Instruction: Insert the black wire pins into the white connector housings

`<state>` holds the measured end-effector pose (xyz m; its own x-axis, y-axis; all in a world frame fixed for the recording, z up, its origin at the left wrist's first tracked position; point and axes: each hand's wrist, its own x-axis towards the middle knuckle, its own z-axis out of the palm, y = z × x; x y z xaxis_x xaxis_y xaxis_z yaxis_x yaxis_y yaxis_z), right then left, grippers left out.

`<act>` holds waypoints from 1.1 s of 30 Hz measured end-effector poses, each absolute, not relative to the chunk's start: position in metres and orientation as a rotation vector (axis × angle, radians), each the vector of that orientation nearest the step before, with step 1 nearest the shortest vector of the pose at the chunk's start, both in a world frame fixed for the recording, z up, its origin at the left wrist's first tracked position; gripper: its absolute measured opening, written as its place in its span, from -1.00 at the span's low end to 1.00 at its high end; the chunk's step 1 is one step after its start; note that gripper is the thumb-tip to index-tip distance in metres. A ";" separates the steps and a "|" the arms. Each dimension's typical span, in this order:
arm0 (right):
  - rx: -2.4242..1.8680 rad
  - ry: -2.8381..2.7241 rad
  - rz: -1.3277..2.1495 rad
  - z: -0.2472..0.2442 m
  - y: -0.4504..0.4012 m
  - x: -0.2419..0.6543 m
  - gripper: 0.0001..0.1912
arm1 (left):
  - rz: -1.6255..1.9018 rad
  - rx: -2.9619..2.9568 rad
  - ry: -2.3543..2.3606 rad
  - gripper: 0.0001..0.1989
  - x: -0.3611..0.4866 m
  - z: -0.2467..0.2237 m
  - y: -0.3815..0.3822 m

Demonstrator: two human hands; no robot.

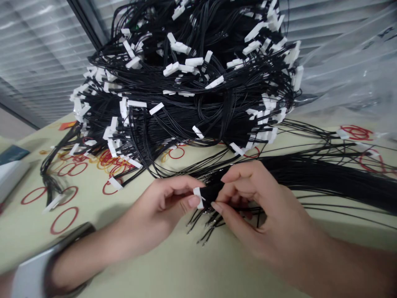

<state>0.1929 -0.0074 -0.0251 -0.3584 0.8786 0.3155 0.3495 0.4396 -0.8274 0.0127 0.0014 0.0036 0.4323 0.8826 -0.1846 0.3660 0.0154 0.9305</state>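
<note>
My left hand (pixel 163 207) pinches a white plastic connector (pixel 198 198) between thumb and fingers, and black wires run from it. My right hand (pixel 256 203) grips the same black wire bundle (pixel 214 191) just beside the connector. Bare wire ends with small metal terminals (pixel 204 223) splay out below my right fingers. Behind my hands rises a large heap of black wire harnesses (pixel 186 91) with many white connectors. A long loose sheaf of black wires (pixel 328 178) stretches away to the right of my right hand.
Red rubber bands (pixel 64 220) lie on the pale green table (pixel 130 256), with more at the right (pixel 356 132). A white box (pixel 9 178) sits at the left edge. Clear plastic sheeting (pixel 350 70) and slatted blinds (pixel 40 54) stand behind the heap.
</note>
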 end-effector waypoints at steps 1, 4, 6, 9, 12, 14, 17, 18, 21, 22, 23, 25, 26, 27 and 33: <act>-1.033 -1.899 0.841 -0.024 -0.008 0.193 -0.67 | 0.583 1.574 1.124 -0.89 0.013 0.004 0.002; -1.033 -1.903 0.813 -0.022 -0.008 0.193 -0.68 | 0.579 1.598 1.140 -0.88 0.014 0.004 0.002; -1.043 -1.879 0.793 -0.023 -0.008 0.193 -0.68 | 0.577 1.652 1.155 -0.87 0.014 0.003 0.002; -1.035 -1.836 0.758 -0.027 -0.008 0.193 -0.67 | 0.588 1.787 1.143 -0.86 0.013 0.001 0.000; -1.035 -1.881 0.698 -0.028 -0.010 0.193 -0.69 | 0.566 1.932 1.149 -0.86 0.012 0.000 -0.002; -1.042 -1.929 0.638 -0.028 -0.012 0.194 -0.75 | 0.545 1.982 1.142 -0.85 0.012 -0.001 -0.002; -1.035 -1.984 0.602 -0.025 -0.013 0.196 -0.83 | 0.533 1.969 1.128 -0.82 0.012 0.000 -0.003; -1.018 -1.988 0.596 -0.025 -0.013 0.197 -0.85 | 0.529 1.959 1.127 -0.82 0.013 0.000 -0.003; -0.938 -2.003 0.629 -0.025 -0.012 0.198 -0.82 | 0.537 1.960 1.108 -0.84 0.013 0.002 -0.004; -0.908 -2.014 0.648 -0.026 -0.012 0.199 -0.81 | 0.539 1.965 1.096 -0.84 0.013 0.002 -0.003; -0.883 -2.026 0.666 -0.026 -0.012 0.200 -0.79 | 0.538 1.972 1.084 -0.84 0.013 0.003 -0.003; -0.853 -2.045 0.685 -0.028 -0.013 0.201 -0.78 | 0.534 1.988 1.068 -0.84 0.013 0.003 -0.003; -0.841 -2.053 0.688 -0.029 -0.013 0.201 -0.77 | 0.530 1.998 1.058 -0.84 0.013 0.003 -0.003; -0.831 -2.061 0.691 -0.030 -0.013 0.201 -0.76 | 0.530 2.012 1.047 -0.85 0.012 0.003 -0.003; -0.911 -2.151 0.579 -0.028 -0.010 0.199 -0.71 | 0.528 2.012 1.088 -0.87 0.012 -0.001 -0.003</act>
<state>0.1990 -0.0097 -0.0278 -0.4923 0.7507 0.4404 0.4279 0.6494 -0.6286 0.0115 -0.0033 -0.0012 0.5486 0.8361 -0.0029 0.5151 -0.3352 0.7889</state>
